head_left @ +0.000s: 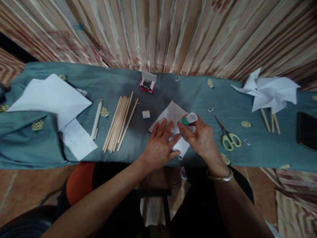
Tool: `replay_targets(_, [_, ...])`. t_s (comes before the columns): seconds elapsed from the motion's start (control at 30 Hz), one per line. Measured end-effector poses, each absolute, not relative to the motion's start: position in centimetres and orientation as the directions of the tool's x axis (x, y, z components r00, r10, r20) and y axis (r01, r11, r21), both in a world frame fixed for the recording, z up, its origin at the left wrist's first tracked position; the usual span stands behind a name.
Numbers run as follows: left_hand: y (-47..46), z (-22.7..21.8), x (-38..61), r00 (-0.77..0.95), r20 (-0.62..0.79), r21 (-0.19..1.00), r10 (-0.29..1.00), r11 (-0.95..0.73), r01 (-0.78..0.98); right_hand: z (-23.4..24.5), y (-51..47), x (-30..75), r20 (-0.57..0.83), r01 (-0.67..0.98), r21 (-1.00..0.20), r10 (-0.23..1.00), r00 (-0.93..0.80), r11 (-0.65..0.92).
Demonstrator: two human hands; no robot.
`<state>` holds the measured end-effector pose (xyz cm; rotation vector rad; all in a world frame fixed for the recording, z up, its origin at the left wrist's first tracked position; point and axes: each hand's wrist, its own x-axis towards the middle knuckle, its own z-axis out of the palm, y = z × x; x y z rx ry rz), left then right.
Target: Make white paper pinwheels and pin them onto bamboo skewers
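Note:
A folded white paper square lies on the blue cloth in front of me. My left hand rests flat on its near left part, fingers stretched out. My right hand is closed around a glue stick with a green label, its tip pointing down at the paper's middle. A white cap lies just left of the paper.
A row of wooden sticks and a white pen lie to the left, beside white paper sheets. Green-handled scissors lie to the right. Finished white pinwheels sit far right, near a dark phone. A small pin box stands at the back.

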<state>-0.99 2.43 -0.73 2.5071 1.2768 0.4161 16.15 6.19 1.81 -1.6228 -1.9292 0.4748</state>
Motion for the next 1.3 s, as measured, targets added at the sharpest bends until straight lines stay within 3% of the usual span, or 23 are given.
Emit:
replay_targets(0.63, [2.44,-0.75,-0.95,0.558,0.113,0.397,0.822,-0.553,0.733,2.05,6.12,16.83,0.171,0.799,-0.568,0.978,-0.121,0.198])
replay_targets(1.3, [2.49,-0.96,-0.87,0.562,0.114,0.395,0.819,-0.557,0.731,2.06,5.65,16.39,0.161,0.739,-0.637,0.976,-0.150,0.219])
